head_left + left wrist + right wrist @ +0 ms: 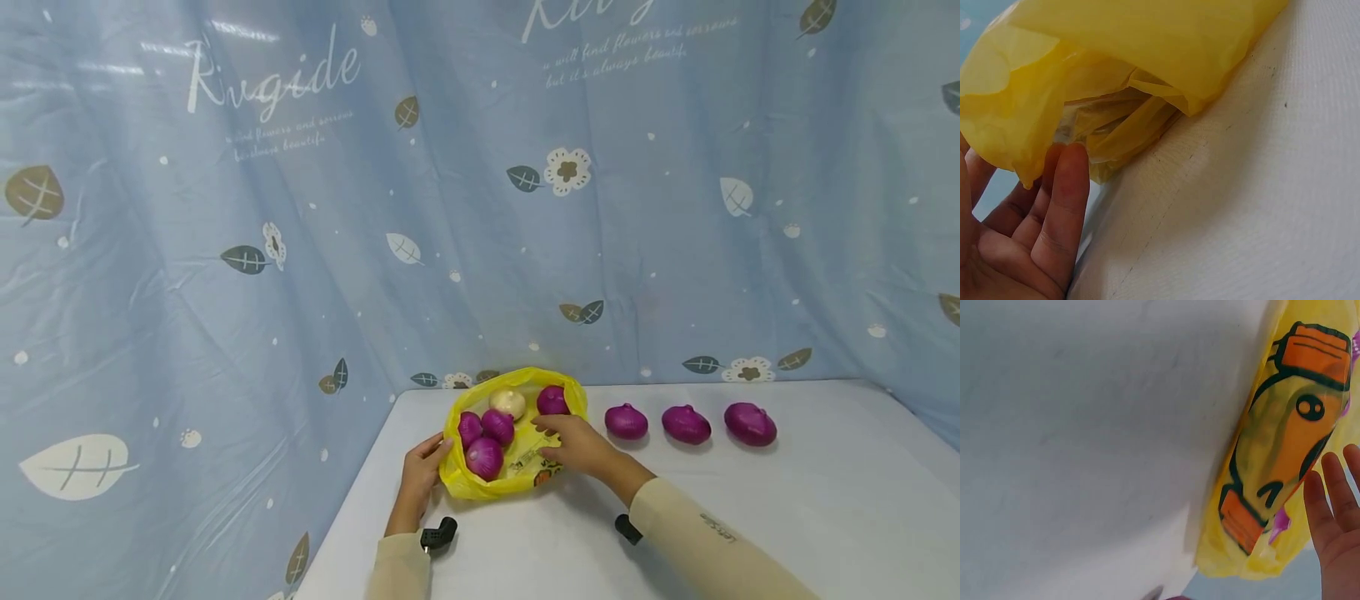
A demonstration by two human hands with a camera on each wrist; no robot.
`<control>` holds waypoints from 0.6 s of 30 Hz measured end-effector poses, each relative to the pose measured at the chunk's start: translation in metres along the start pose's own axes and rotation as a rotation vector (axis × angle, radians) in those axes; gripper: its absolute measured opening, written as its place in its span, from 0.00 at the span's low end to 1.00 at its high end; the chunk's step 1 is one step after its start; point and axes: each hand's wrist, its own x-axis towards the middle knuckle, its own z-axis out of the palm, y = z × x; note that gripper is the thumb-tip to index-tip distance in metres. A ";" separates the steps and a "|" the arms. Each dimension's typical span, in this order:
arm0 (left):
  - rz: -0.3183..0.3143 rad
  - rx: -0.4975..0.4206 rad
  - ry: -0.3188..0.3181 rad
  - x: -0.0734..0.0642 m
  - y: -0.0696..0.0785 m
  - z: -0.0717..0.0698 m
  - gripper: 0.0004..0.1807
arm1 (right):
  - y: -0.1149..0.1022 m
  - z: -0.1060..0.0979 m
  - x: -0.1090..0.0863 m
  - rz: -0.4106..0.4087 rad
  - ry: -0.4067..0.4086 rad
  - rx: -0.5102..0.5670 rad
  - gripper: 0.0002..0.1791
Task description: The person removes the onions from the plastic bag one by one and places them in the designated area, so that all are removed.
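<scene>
From afar I see the left hand (422,472) seemingly pinch the yellow bag (480,490) near the far-left corner of the desk (825,500); the right hand (583,447), fingers parted, reaches in beside purple onions (484,459).

White table (832,492), fine woven-looking surface, small dark specks near the bag's left side. Directly on it: yellow bag (491,490), far left area, mouth open, sides slumped. Right of bag, three purple onions in a roughly straight left-right row, toward far edge: left one (626,422) just beside bag, middle one (686,426), right one (751,425). All three apart, none touching
</scene>
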 end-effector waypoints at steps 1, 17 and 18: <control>0.002 0.001 -0.004 0.000 0.000 0.000 0.36 | 0.000 0.003 0.002 -0.002 0.002 -0.003 0.28; 0.010 -0.013 -0.001 0.000 0.000 0.000 0.37 | -0.030 0.027 0.027 -0.049 -0.047 -0.082 0.31; 0.007 -0.013 -0.001 0.000 0.001 0.000 0.37 | -0.033 0.028 0.029 -0.048 -0.051 -0.086 0.31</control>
